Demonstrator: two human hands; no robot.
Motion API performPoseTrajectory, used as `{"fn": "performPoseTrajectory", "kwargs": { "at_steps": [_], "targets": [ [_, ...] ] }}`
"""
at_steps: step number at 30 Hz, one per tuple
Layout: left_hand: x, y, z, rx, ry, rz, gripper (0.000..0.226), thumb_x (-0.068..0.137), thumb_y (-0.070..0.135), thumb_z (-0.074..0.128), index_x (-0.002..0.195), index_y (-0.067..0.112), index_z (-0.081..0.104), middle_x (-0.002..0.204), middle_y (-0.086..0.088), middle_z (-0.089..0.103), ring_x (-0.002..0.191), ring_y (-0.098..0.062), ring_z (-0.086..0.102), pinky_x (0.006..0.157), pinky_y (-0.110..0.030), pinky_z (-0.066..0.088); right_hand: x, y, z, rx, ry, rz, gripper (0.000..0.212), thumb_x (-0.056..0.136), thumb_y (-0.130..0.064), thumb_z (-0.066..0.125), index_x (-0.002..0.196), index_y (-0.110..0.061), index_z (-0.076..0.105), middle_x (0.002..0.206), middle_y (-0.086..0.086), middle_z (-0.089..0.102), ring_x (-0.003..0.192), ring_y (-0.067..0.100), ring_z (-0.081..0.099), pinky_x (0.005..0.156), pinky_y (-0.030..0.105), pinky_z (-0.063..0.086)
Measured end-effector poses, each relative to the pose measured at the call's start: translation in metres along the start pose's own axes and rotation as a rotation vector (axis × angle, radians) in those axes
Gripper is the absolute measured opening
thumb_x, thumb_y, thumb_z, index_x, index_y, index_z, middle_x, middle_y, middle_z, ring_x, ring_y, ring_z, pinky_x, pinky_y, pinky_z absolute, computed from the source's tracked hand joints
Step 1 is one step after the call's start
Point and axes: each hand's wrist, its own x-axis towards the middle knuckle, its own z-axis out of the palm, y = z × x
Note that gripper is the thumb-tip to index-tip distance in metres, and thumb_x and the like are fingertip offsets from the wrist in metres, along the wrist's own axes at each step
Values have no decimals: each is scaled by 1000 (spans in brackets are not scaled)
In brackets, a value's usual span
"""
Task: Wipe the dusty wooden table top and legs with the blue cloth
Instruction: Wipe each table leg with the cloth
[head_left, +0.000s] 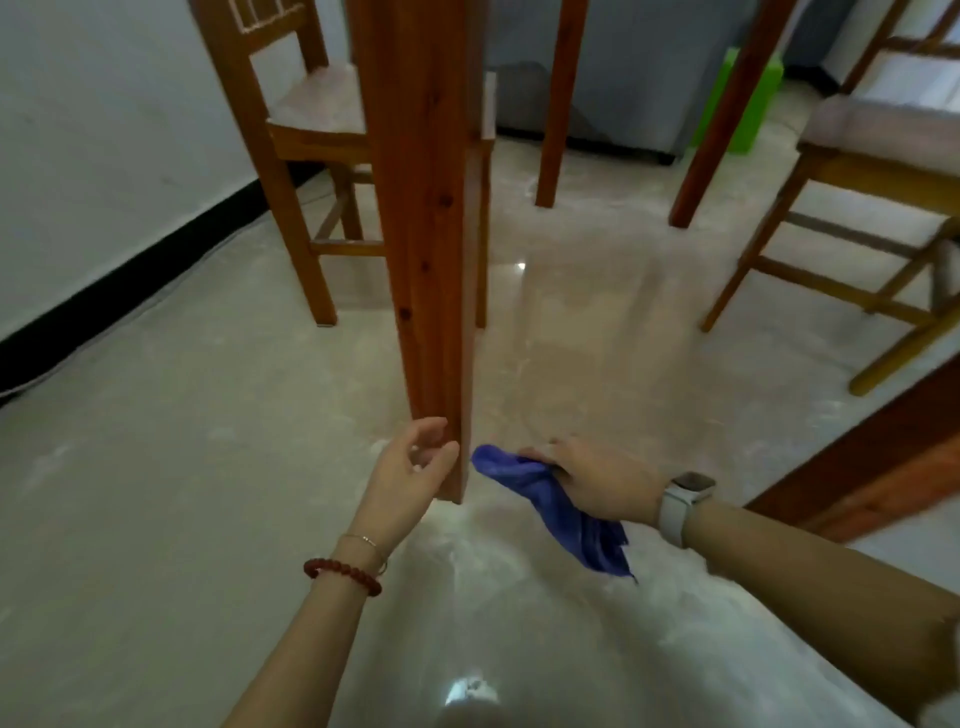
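Hands work low beside the nearest bench leg (431, 249), a reddish wooden post that runs from the top of the view down to the pale glossy floor (156, 467). The left hand (410, 467) is at the foot of that leg on its left side, its fingers loosely curled with the tips at the wood; whether they press on it cannot be told, and they hold nothing. The right hand (597, 480) is just right of the leg and grips the blue cloth (550, 504), bunched in the fist, one end poking toward the leg and the rest trailing near and to the right below the palm. The cloth sits close to the leg without clearly touching it. A beaded bracelet (343, 571) circles the left wrist and a light-strapped watch (683, 501) the right. Two more bench legs (558, 104) stand farther off, a wooden chair (306, 130) stands far left by the white wall, another chair (857, 208) at right, and a green box (748, 98) lies beyond.
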Motion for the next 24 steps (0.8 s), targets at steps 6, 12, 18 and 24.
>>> {"fn": "performPoseTrajectory", "kwargs": {
  "at_steps": [6, 12, 18, 24],
  "targets": [
    [6, 54, 96, -25, -391, 149, 42, 87, 25, 57, 125, 30, 41, 119, 10, 49, 99, 2, 53, 71, -6, 46, -99, 27, -53, 79, 433, 145, 41, 91, -13, 45, 132, -17, 42, 121, 5, 54, 110, 19, 48, 85, 15, 31],
    [-10, 104, 170, -502, -478, 99, 90, 78, 7, 64, 142, 34, 6, 121, 11, 48, 111, -12, 53, 94, -31, 48, -160, 46, -74, 267, 771, 145, 24, 89, -24, 43, 111, -33, 50, 103, -25, 52, 95, -12, 49, 85, 1, 34],
    [-33, 128, 205, -331, -371, 262, 48, 68, 30, 74, 107, 12, 52, 105, -2, 64, 95, -5, 63, 85, -26, 51, -189, 69, -62, 367, 1010, 150, 26, 84, -31, 48, 110, -32, 46, 104, -17, 50, 97, -11, 48, 88, 2, 34],
    [-38, 228, 260, -399, 523, 392, 56, 73, 32, 65, 119, 7, 44, 89, 17, 60, 79, 5, 61, 80, -25, 54, -239, 103, -68, 303, 1335, 186, 41, 84, -23, 40, 124, -32, 39, 118, -5, 43, 102, -2, 49, 89, 12, 41]
  ]
}}
